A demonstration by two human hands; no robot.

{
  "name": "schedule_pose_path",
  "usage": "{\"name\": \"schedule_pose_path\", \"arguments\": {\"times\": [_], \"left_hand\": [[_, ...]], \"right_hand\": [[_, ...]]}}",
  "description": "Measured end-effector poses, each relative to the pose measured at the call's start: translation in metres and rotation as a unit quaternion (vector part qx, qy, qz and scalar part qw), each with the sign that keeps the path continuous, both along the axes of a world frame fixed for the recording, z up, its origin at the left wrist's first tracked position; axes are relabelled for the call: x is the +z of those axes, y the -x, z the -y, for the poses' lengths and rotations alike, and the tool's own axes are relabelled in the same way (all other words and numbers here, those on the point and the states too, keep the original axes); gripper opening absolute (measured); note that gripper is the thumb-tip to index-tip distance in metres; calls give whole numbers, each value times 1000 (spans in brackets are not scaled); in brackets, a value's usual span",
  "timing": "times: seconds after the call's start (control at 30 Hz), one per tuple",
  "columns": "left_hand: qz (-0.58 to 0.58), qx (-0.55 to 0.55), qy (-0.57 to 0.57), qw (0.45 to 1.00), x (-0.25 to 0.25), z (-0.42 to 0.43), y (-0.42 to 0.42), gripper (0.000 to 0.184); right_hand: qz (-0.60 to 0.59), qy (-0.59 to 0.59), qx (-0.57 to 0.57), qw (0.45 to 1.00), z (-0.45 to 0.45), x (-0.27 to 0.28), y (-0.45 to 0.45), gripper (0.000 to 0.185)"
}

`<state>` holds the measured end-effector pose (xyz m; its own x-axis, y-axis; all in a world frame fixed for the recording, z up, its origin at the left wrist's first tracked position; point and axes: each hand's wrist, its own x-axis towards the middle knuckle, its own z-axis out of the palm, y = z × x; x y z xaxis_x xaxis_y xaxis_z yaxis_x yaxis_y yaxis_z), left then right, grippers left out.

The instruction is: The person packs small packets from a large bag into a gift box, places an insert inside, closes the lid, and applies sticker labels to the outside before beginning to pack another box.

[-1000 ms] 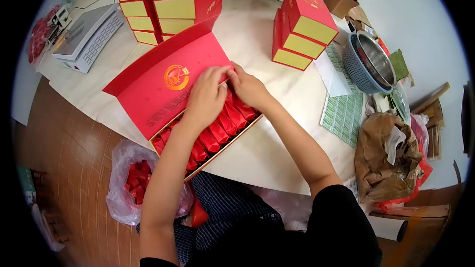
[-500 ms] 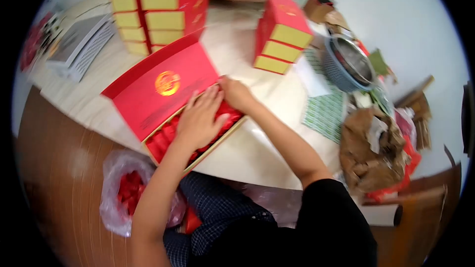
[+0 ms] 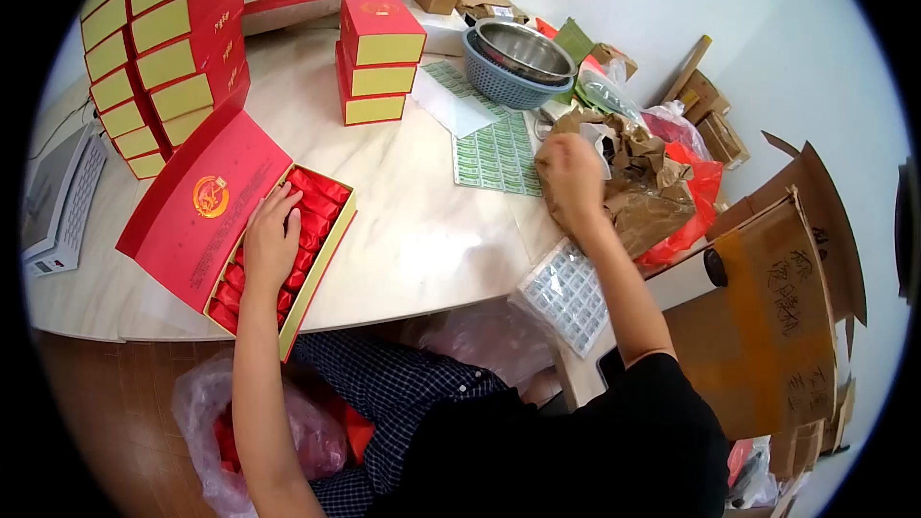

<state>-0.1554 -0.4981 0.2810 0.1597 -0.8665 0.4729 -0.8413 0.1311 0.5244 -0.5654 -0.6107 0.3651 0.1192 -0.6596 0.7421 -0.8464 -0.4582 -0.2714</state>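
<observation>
An open red gift box (image 3: pixel 347 221) stands tilted across the table, filled with rows of shiny red foil packets (image 3: pixel 317 194). Its lid (image 3: pixel 177 221), with a round gold emblem, is folded back to the left. My left hand (image 3: pixel 271 242) rests on the packets near the lid side, fingers stretched out. Off to the right, my right hand (image 3: pixel 573 173) is at the left side of a crumpled brown paper bag (image 3: pixel 652 197); its fingers are blurred and partly hidden, so I cannot tell whether they hold anything.
Red and yellow boxes (image 3: pixel 173 29) are stacked at the back left, with a shorter stack (image 3: pixel 382 58) farther right. Green sticker sheets (image 3: pixel 494 155) lie before a blue basket (image 3: pixel 513 77) with a steel bowl. A cardboard carton (image 3: pixel 767 326) stands right; a plastic bag (image 3: pixel 206 422) sits below.
My right hand has left the box and moved right to the brown paper bag. My left hand remains on the packets. The view has turned to the right.
</observation>
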Motion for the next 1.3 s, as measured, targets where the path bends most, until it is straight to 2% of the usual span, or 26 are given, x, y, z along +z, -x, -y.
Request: {"name": "schedule_pose_path", "arguments": {"times": [0.03, 0.1, 0.17, 0.27, 0.33, 0.37, 0.43, 0.47, 0.5, 0.57, 0.6, 0.63, 0.7, 0.73, 0.77, 0.8, 0.9, 0.93, 0.97, 1.03, 1.1, 1.2, 1.3], "left_hand": [[-4, 2, -4, 1000, 0, 0, 0, 29], [-8, 6, -4, 1000, 0, -1, -2, 29], [-18, 5, -7, 1000, 0, -2, -2, 28], [-16, 8, 7, 1000, -4, -2, -5, 27], [-12, 14, 19, 1000, -7, -2, -6, 27], [-9, 16, 23, 1000, -8, -1, -6, 26], [-11, 17, 20, 1000, -7, -1, -5, 26], [-16, 21, 19, 999, -6, -2, -5, 25], [-20, 22, 16, 999, -4, -3, -3, 25], [-20, 21, 20, 999, -3, -4, -3, 25], [-22, 21, 17, 999, -2, -4, -3, 25], [-25, 22, 14, 999, -2, -4, -3, 25], [-27, 19, 14, 999, -2, -3, -2, 25], [-31, 19, 14, 999, -2, -3, -2, 25], [-35, 21, 15, 999, -2, -3, -3, 25], [-34, 23, 14, 999, -2, -3, -3, 25], [-24, 25, 16, 999, -2, -3, -5, 24], [-29, 27, 14, 999, -2, -2, -5, 24], [-33, 28, 11, 999, -2, -2, -4, 23], [-35, 24, 14, 999, -1, -2, -3, 23], [-34, 26, 19, 999, 0, -2, -3, 22], [-36, 27, 27, 999, 0, -3, -3, 21], [-41, 31, 27, 998, 0, -2, -3, 20]], "right_hand": [[6, 32, -61, 998, 0, 8, 23, 12], [36, 94, -88, 991, 5, 16, 65, 13], [49, 106, -130, 985, 11, 14, 92, 15], [97, 59, -141, 983, 39, -5, 124, 15], [28, -15, -41, 999, 47, -13, 123, 18], [31, -12, -33, 999, 53, -15, 122, 18], [-124, 76, 4, 989, 68, -17, 120, 21], [-124, 30, 2, 992, 75, -17, 121, 21], [-119, 32, 6, 992, 80, -16, 119, 21], [-100, -242, -63, 963, 88, -11, 122, 25], [-140, -257, -84, 953, 93, -13, 127, 34], [-139, -257, -84, 953, 116, -25, 149, 34], [-256, -360, -145, 885, 163, -52, 198, 44], [-249, -378, -112, 885, 149, -40, 200, 48], [-245, -496, -189, 812, 149, -28, 202, 49], [-216, -536, -198, 792, 135, -13, 196, 49], [-86, -536, -189, 818, 80, 26, 164, 48], [-40, -585, -182, 789, 95, 19, 178, 49], [-41, -585, -184, 789, 108, 12, 192, 49], [-192, -580, -188, 769, 101, 17, 180, 51], [-273, -525, -208, 779, 112, 11, 174, 50], [-297, -431, -259, 812, 142, -10, 174, 48], [-281, -390, -279, 832, 151, -24, 175, 47]]}}
